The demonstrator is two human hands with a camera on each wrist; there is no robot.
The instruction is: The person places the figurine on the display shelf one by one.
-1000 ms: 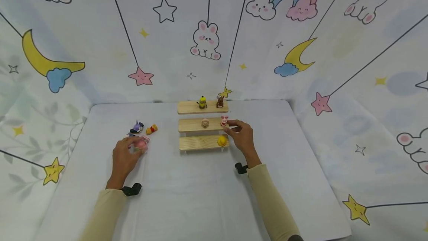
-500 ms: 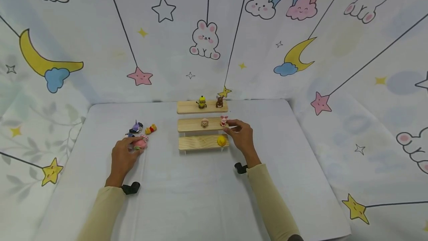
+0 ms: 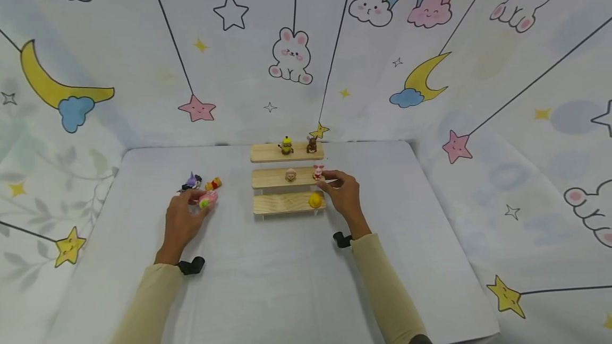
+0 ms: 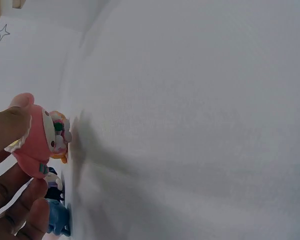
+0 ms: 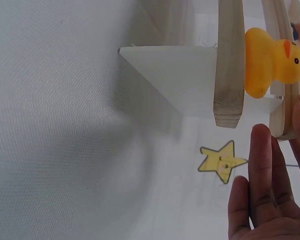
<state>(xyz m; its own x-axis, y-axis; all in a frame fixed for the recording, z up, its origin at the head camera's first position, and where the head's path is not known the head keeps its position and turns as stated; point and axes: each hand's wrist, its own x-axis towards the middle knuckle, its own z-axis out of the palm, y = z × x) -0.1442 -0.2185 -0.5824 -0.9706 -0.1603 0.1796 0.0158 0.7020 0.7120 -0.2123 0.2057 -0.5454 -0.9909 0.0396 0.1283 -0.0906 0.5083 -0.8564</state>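
Note:
My left hand pinches a pink hooded rabbit figurine between thumb and fingers. Beyond it on the white cloth lie a purple-and-black figurine and a yellow bear figurine in red. A blue figurine shows below the fingers in the left wrist view. At the right end of the middle wooden shelf, my right hand holds a small pink piglet figurine with thumb and index finger. The piglet is out of sight in the right wrist view; its other fingers stay extended.
A yellow duck stands on the lowest shelf. The middle shelf also bears a tan figurine. On the top shelf are a yellow-and-green figurine and a brown one. A printed backdrop rises behind.
My left hand has lifted the pink rabbit figurine and shifted slightly right, turning it so a green part shows. The right hand stays in place by the shelf. The head view has shifted a little.

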